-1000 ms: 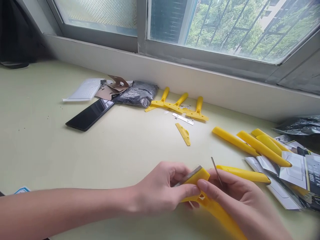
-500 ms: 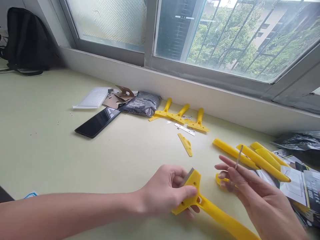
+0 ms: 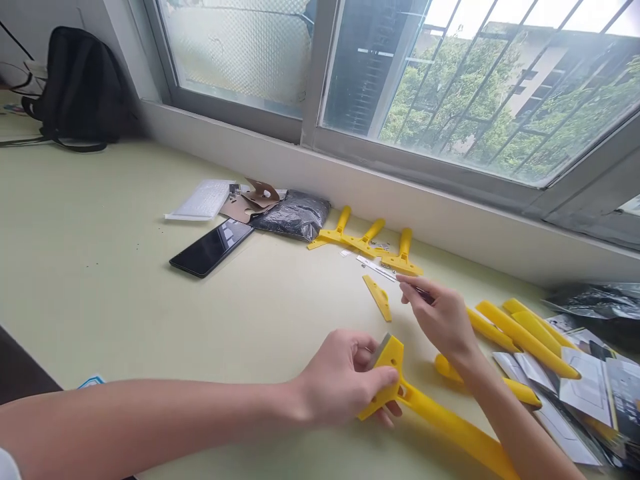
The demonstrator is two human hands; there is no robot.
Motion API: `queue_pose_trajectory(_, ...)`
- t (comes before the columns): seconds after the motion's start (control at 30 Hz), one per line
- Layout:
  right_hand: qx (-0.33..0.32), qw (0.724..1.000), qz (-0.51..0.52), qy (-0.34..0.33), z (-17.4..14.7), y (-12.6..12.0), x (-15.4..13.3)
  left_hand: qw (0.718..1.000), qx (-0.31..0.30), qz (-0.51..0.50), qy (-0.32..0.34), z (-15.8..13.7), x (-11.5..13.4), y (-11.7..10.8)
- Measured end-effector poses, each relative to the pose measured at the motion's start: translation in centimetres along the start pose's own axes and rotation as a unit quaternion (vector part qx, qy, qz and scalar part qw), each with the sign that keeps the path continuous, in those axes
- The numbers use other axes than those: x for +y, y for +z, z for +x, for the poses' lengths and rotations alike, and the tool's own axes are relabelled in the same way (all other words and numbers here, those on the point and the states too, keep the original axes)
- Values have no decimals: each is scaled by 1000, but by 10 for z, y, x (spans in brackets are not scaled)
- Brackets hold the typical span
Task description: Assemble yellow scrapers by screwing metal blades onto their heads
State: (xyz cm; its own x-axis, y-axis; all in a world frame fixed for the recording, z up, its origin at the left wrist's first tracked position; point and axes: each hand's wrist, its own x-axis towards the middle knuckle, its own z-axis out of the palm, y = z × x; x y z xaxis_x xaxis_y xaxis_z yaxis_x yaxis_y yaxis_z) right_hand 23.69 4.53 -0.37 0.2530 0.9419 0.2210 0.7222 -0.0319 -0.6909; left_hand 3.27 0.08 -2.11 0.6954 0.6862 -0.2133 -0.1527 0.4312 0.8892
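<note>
My left hand is closed around the head of a yellow scraper, thumb pressed on its face. A grey blade edge sticks out along the head, and the long handle runs toward the lower right. Farther out, my right hand pinches a thin rod-like metal tool, pointed toward the back of the table; its exact kind cannot be made out. Close to its fingers lie a flat metal blade, a yellow scraper head with a short handle, and a loose yellow plate.
Two more short-handled yellow heads lie by the window wall, with small screws around. Several yellow handles and printed packaging are at the right. A black phone, dark plastic bag and backpack are farther left.
My right hand has moved left and away from me, from beside the scraper to the small parts, still pinching the thin tool. My left hand keeps its hold; the view has shifted slightly.
</note>
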Motion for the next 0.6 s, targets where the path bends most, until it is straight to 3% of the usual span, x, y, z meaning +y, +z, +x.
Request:
queue_pose_trajectory(0.17, 6, 1000, 20, -16, 25, 9, 16, 1000, 24, -7, 16, 5, 1, -6)
queue_pose_trajectory(0.6, -34, 998, 44, -20, 24, 15, 16, 1000, 17, -7, 24, 6, 1, -6)
